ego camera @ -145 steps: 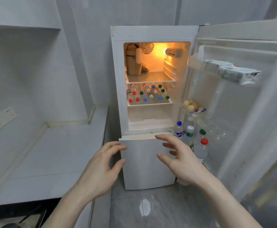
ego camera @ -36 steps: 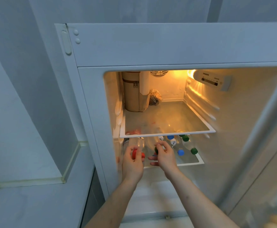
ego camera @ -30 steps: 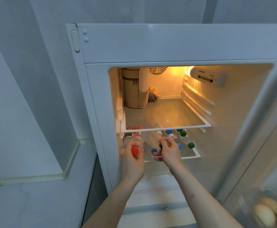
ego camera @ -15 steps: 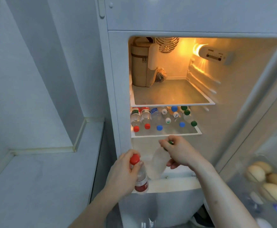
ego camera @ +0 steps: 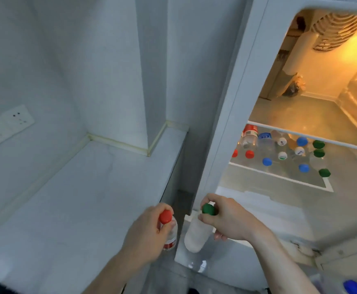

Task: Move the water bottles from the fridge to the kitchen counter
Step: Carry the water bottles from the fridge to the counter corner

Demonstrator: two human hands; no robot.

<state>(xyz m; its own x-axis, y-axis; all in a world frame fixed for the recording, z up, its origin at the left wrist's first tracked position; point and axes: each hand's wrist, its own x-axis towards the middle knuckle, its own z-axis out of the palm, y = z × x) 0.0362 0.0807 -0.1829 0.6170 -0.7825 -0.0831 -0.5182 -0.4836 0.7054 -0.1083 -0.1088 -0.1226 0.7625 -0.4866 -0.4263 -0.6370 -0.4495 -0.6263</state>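
My left hand [ego camera: 145,232] grips a red-capped water bottle [ego camera: 170,232] by its neck, just over the right edge of the pale kitchen counter [ego camera: 84,198]. My right hand [ego camera: 228,219] holds a green-capped water bottle [ego camera: 196,234] near its top, in front of the open fridge [ego camera: 232,102] and to the right of the counter. Several more bottles [ego camera: 283,151] with red, blue, green and white caps lie on the fridge's second shelf.
A wall socket plate [ego camera: 5,126] sits on the left wall above the counter. On the lit top shelf stand a brown bag [ego camera: 279,81] and a white roll. A narrow gap separates counter and fridge. A blue cap [ego camera: 352,287] shows at bottom right.
Both hands have pulled a bottle each off the second shelf and carried them down and left towards the counter. My view has swung left, bringing the counter into sight.
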